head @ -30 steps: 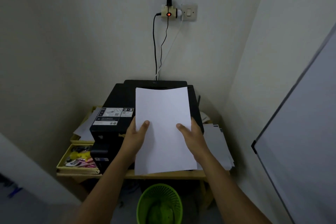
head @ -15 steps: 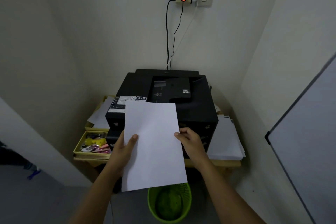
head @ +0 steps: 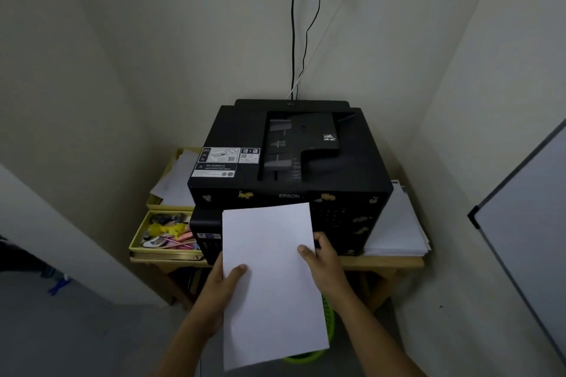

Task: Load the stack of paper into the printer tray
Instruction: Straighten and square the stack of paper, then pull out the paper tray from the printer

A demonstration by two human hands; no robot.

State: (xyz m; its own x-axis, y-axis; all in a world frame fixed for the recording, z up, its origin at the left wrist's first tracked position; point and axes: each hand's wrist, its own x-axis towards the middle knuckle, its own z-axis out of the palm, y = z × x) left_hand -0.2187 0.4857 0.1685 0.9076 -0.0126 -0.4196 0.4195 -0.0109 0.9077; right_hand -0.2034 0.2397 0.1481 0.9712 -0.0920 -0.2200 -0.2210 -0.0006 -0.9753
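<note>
A white stack of paper (head: 271, 278) is held in front of the black printer (head: 306, 159), low, covering part of its front face. My left hand (head: 222, 288) grips the stack's left edge with the thumb on top. My right hand (head: 324, 266) grips the right edge. The printer stands on a small wooden table (head: 382, 262) in a corner. Its top lid is closed, and the paper hides the lower front where a tray could be.
A second pile of white paper (head: 398, 226) lies on the table right of the printer. Yellow trays (head: 164, 232) with small items and loose sheets sit at the left. A green basket (head: 309, 355) stands under the table. Cables (head: 294, 40) run up to a wall socket. A whiteboard (head: 526, 239) leans at right.
The stack has come down from over the printer's top to in front of its face, and the view has dropped lower with the printer top now uncovered. Both hands keep their grip.
</note>
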